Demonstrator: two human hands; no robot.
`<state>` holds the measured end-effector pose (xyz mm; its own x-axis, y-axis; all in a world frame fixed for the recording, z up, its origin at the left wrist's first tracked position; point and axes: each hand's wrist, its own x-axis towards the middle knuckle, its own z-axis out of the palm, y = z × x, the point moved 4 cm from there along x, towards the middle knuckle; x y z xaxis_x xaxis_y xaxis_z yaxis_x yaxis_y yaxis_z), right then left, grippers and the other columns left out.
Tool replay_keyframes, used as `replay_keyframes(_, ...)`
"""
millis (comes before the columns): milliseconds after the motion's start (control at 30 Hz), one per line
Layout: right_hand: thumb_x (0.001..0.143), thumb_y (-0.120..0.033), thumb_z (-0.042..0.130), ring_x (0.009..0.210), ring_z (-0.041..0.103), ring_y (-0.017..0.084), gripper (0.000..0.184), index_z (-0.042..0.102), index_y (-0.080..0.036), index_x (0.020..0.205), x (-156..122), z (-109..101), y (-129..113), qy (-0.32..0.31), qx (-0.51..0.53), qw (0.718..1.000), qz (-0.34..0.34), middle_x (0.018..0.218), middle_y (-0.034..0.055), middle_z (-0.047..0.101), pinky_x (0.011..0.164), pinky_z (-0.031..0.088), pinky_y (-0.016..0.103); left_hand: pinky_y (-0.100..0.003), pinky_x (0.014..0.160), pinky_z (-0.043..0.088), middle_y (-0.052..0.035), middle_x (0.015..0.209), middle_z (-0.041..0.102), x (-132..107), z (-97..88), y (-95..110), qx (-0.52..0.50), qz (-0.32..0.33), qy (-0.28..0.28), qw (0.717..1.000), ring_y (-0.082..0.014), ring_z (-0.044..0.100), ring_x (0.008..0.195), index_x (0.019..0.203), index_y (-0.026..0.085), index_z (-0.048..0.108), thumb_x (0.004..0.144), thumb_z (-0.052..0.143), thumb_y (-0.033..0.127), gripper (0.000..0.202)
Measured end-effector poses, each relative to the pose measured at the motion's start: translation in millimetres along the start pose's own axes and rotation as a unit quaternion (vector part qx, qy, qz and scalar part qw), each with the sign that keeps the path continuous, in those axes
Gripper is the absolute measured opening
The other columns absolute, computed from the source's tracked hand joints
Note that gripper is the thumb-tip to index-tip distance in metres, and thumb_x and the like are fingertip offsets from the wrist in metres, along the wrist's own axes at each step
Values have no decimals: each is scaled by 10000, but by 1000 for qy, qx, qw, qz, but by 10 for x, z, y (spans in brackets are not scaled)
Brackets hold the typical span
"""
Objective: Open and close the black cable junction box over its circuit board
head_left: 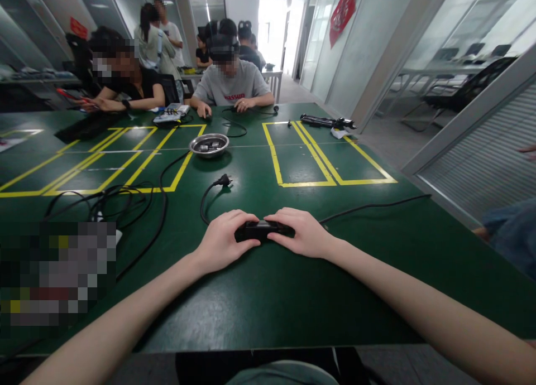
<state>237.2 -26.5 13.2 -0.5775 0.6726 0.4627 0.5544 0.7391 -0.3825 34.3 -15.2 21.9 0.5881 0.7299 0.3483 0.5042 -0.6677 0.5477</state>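
Observation:
Low over the green table (259,307), a black power adapter (263,232) lies lengthwise between my two hands. My left hand (226,240) grips its left end, fingers on the far side and thumb on the near side. The right end is pinched the same way by my right hand (304,232). From behind my left hand a black cord curves up to a plug (225,180) lying on the table. A thin black cable (377,205) runs off to the right from behind my right hand. My fingers cover both ends of the adapter.
A metal bowl (209,145) with small metal parts stands beyond the plug. Coiled black cables (104,201) lie at left, near a blurred-out item. Yellow tape (307,184) marks rectangles. A black tripod (326,121) lies at the far right. Two people sit across the table.

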Motion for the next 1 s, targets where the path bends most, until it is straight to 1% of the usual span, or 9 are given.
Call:
replay_keyframes(100,942,-312,691,770,665,194,187,728,-167,1055,8,-1,1,-1,32,999,34,846,60,718,721,538,315,-369,857,557,-44,1039,739,1,16,-19,22,4,-6,1000,-239,701,955,1089,216,675,799,844,296,345)
replay_keyframes(333,941,-343,684,783,653,196,193,716,-172,1024,17,-6,-50,11,22,1000,6,872,68,734,708,508,307,-353,817,531,-57,968,756,11,53,-10,21,7,-35,999,-224,687,893,1065,185,716,925,716,344,212)
replay_keyframes(467,958,-374,663,681,648,150,199,708,-189,1015,3,30,-39,-2,23,999,41,851,33,729,645,479,263,-361,828,523,-52,966,761,0,64,8,15,16,-31,999,-226,680,895,1057,187,719,913,743,338,210)
replay_keyframes(600,998,-396,607,717,680,164,234,710,-189,1035,-13,38,-44,5,-4,999,31,856,42,736,667,494,269,-380,847,530,-73,1024,753,-3,85,-7,24,11,-27,999,-244,674,930,1092,180,707,880,774,382,300)
replay_keyframes(700,993,-428,607,825,712,189,320,669,-188,1195,-16,29,-73,-13,-16,1000,6,975,68,743,722,532,287,-366,802,519,-58,938,743,6,99,-11,36,5,-40,999,-238,664,887,1033,183,715,890,762,381,248)
replay_keyframes(800,952,-472,656,1017,709,233,567,526,-216,1442,-14,51,-144,-79,-53,995,-43,1251,119,679,786,566,321,-343,776,518,-46,909,736,13,99,-14,16,-11,-53,998,-222,664,853,1019,183,722,903,745,378,228)
replay_keyframes(833,958,-459,650,1028,707,239,596,488,-234,1486,-13,65,-165,-103,-77,990,-53,1302,125,649,775,571,325,-338,770,522,-44,906,734,12,98,-18,7,-19,-55,998,-214,665,837,1018,184,724,906,739,382,228)
replay_keyframes(933,1012,-385,567,892,717,213,549,440,-289,1537,1,95,-185,-152,-154,975,-42,1284,110,635,671,551,294,-349,796,543,-56,946,741,4,72,-14,-10,-19,-37,999,-213,675,849,1091,182,718,914,721,368,257)
replay_keyframes(1000,1027,-384,529,805,710,197,544,419,-291,1552,20,88,-153,-158,-183,970,-6,1244,104,646,632,531,280,-402,906,543,-90,1083,743,-6,19,11,0,19,8,1000,-250,675,997,1222,187,680,916,713,345,346)
